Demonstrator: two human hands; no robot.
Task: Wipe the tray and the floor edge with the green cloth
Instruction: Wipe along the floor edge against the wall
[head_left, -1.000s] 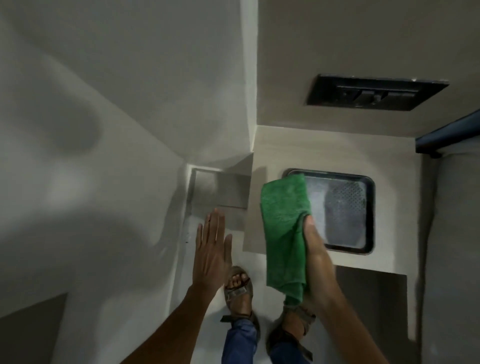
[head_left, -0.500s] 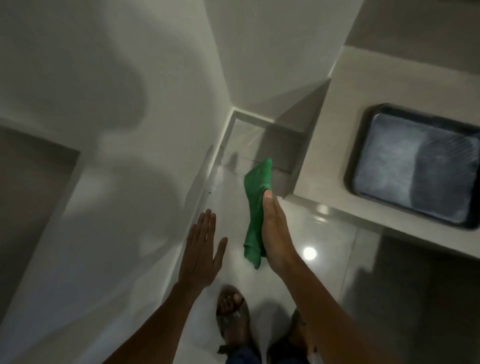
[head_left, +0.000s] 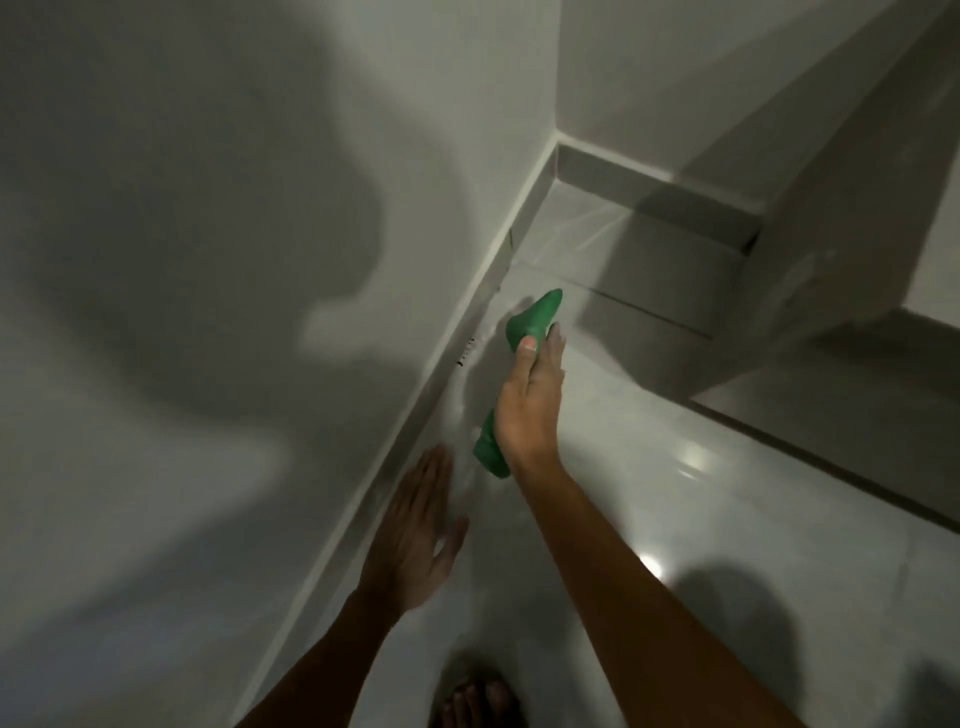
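Note:
My right hand (head_left: 527, 402) grips the folded green cloth (head_left: 532, 317), which sticks out past the fingertips and hangs below the wrist. It hovers low over the glossy white floor, close to the floor edge (head_left: 457, 364) where the grey skirting runs along the left wall. My left hand (head_left: 415, 535) is open with fingers together, held flat just beside that skirting and behind the cloth. The tray is out of view.
A white wall (head_left: 208, 260) fills the left side, with my shadow on it. A grey cabinet base (head_left: 779, 291) and its counter corner stand at the right. My foot (head_left: 475, 699) in a sandal shows at the bottom. Floor tiles (head_left: 701, 519) reflect ceiling lights.
My view swung down and left, so the tray left the frame. My right hand carried the cloth from the tray down toward the floor edge. My left hand stayed open near the wall.

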